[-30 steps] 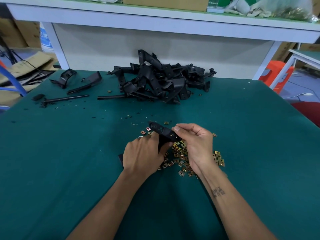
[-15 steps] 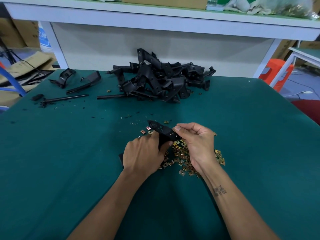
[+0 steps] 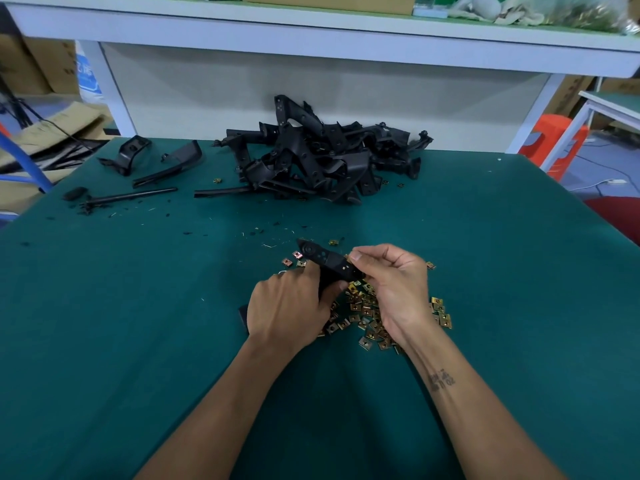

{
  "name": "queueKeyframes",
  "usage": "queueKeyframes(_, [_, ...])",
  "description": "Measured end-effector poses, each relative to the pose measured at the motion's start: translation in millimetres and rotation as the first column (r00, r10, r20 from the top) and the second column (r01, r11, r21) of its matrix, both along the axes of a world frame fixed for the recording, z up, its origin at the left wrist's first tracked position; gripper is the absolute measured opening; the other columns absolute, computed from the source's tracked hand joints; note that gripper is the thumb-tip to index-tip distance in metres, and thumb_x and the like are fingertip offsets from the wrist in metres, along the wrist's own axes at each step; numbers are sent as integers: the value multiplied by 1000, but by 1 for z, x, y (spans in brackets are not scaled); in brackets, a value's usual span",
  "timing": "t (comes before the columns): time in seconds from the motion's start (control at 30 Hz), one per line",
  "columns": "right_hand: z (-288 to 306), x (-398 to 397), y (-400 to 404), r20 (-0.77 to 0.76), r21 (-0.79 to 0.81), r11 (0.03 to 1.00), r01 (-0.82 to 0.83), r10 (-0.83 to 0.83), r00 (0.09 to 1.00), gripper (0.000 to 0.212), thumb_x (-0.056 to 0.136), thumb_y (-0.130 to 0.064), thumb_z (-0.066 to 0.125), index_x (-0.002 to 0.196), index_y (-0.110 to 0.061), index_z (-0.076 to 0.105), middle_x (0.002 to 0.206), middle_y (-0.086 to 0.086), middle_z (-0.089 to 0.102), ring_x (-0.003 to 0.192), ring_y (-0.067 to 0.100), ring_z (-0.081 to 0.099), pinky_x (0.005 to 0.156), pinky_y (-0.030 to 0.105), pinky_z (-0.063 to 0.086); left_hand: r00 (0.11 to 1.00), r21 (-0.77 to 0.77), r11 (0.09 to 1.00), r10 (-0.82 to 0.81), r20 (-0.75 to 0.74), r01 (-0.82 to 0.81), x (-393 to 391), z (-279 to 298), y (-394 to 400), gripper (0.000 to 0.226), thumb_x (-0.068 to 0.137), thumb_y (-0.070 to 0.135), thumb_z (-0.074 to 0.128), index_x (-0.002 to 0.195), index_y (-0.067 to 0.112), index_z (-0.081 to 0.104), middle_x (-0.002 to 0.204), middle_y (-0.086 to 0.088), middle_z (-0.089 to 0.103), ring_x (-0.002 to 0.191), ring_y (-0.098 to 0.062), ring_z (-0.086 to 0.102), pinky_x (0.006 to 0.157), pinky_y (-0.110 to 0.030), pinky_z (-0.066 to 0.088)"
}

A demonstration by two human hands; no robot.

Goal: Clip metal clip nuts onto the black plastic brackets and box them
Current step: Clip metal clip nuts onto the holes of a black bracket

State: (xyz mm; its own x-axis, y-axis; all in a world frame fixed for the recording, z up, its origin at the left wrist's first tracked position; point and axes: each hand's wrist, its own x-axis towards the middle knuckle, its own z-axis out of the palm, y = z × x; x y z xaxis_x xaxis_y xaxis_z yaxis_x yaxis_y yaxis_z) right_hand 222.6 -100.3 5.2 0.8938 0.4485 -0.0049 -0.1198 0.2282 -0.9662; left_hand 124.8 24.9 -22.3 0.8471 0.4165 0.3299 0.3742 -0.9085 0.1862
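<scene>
Left hand (image 3: 289, 308) grips black bracket (image 3: 325, 259), long axis running far-left to near-right above clip nut pile (image 3: 367, 308) on tabletop (image 3: 138, 323). Right hand (image 3: 394, 285) pinches at bracket's right end; clip nut in pinch not discernible. Bracket heap (image 3: 311, 157) far.

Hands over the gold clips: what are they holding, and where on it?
One black bracket. The left hand grips its lower end; the right hand pinches its upper edge with thumb and fingers.
</scene>
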Motion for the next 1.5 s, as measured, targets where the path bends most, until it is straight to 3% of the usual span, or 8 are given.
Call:
queueKeyframes(0.17, [-2, -1, 1, -80, 59, 998, -15, 20, 997, 19, 81, 5, 76, 75, -12, 81, 83, 12, 77, 82, 19, 73, 83, 33, 55, 1000, 3, 1000, 3, -1, -3, 0, 0, 0, 54, 97, 71, 32, 97, 22, 54, 89, -2, 72, 74, -31, 69, 56, -34, 37])
queueKeyframes(0.37, [-6, 0, 2, 153, -66, 997, 44, -34, 988, 17, 82, -6, 82, 73, -20, 80, 71, 3, 73, 72, 13, 67, 81, 31, 54, 1000, -4, 1000, 3, -4, -3, 0, -1, 0, 53, 97, 72, 31, 94, 25, 55, 87, -1, 71, 73, -30, 69, 57, -34, 34])
queueKeyframes(0.5, [-8, -2, 2, 146, 10, 999, 40, -41, 988, 22, 76, -40, 77, 65, -21, 78, 74, 3, 74, 82, 17, 68, 100, 48, 49, 1000, 20, 1000, 8, -13, -7, 1, -2, 0, 62, 96, 74, 21, 99, 25, 58, 88, -1, 71, 75, -30, 68, 57, -34, 34])
queueKeyframes(0.67, [-10, 2, 1, 177, -52, 998, 18, -8, 984, 28, 79, -46, 70, 68, -21, 78, 76, -2, 73, 90, 12, 68, 108, 61, 44, 1000, 19, 1000, -1, -2, 1, 1, -2, -1, 61, 96, 73, 20, 96, 24, 56, 84, -1, 70, 72, -31, 68, 57, -34, 34])
queueKeyframes(1.0, [-10, 2, 2, 345, -216, 976, -34, 109, 932, 18, 89, -4, 74, 77, -18, 73, 76, -6, 73, 71, 4, 64, 68, 18, 51, 1000, -9, 1000, -16, 20, 17, 1, -2, 0, 60, 96, 72, 18, 89, 22, 50, 81, -6, 69, 69, -34, 67, 55, -34, 34])
queueKeyframes(1.27, [-12, -6, 7, 276, -135, 991, 19, 20, 961, 20, 80, -37, 71, 65, -23, 70, 75, 4, 70, 80, 14, 65, 82, 36, 54, 999, -10, 1000, -16, 48, 17, 0, -2, 1, 57, 95, 73, 19, 81, 23, 43, 73, -7, 67, 62, -34, 65, 52, -33, 31])
queueKeyframes(1.4, [-8, -6, 5, 322, -196, 980, -14, 78, 944, 30, 84, -44, 65, 60, -25, 66, 86, 16, 73, 87, 23, 68, 80, 21, 50, 1000, 11, 1000, -19, 15, 18, 0, -3, 1, 58, 97, 69, 26, 89, 22, 59, 78, -4, 69, 66, -33, 67, 54, -33, 33])
queueKeyframes(1.5, [-4, -5, 1, 342, -246, 968, -55, 140, 929, 33, 90, -37, 62, 58, -32, 62, 91, 15, 75, 96, 27, 69, 84, 28, 50, 1000, 13, 1000, -8, 15, 8, 1, -4, 1, 60, 95, 69, 23, 91, 22, 61, 80, -4, 70, 70, -33, 67, 56, -34, 33])
